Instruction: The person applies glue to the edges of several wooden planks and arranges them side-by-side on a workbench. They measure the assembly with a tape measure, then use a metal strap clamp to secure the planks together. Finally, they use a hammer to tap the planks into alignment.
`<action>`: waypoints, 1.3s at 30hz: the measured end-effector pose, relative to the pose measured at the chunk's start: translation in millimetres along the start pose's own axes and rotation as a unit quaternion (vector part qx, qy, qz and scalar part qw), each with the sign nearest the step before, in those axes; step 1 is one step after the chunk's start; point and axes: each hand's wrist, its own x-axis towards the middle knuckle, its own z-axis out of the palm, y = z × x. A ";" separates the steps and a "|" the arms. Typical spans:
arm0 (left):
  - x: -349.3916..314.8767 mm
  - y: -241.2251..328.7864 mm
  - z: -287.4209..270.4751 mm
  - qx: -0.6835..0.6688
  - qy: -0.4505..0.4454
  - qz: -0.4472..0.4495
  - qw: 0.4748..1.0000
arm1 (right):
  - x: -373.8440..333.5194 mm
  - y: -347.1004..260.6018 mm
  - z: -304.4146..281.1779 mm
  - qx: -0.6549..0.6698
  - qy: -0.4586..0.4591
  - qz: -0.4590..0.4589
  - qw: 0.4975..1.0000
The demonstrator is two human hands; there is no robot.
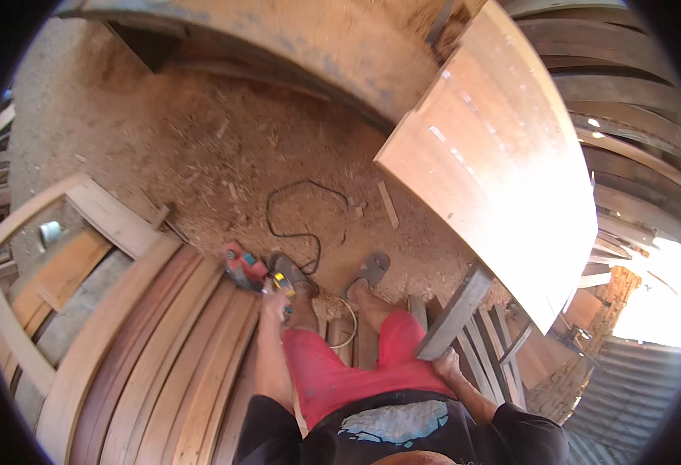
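Observation:
My left hand (278,296) is closed at the left of my knees, around a small thing with yellow, black and teal parts; its kind is too small to tell. Touching or just beyond it, a red power tool (244,267) rests at the far ends of the planks. My right hand (447,366) is curled at the near end of a squared grey wooden beam (457,310), beside my right thigh. That beam slants up to the edge of a wide, pale wooden panel (503,163), which lies tilted at the right and is partly bleached by sunlight.
Several long planks (151,349) lie side by side at the left, with a pale wooden frame (15,325) over them. A black cord (269,209) loops over the shavings-strewn floor (162,147). At the far side stands a large worn workbench (302,46). Stacked boards (619,116) line the right.

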 end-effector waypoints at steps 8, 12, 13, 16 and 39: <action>-231.9 70.1 32.3 0.215 -0.131 0.238 0.938 | -149.9 -120.5 -181.5 0.093 0.047 -0.157 0.982; -314.3 113.5 82.8 0.337 -0.162 0.297 0.879 | -101.7 -136.0 -121.1 0.471 0.061 -0.332 0.815; -324.7 110.7 99.4 0.343 -0.166 0.317 0.868 | -107.4 -139.9 -129.5 0.597 -0.091 -0.255 0.755; -344.6 92.3 156.9 0.329 -0.192 0.369 0.848 | -99.2 -130.4 -153.8 0.723 -0.233 -0.216 0.613; -374.8 126.7 446.5 0.002 -0.435 0.053 0.899 | 9.0 310.3 -155.9 0.386 0.085 -0.329 0.858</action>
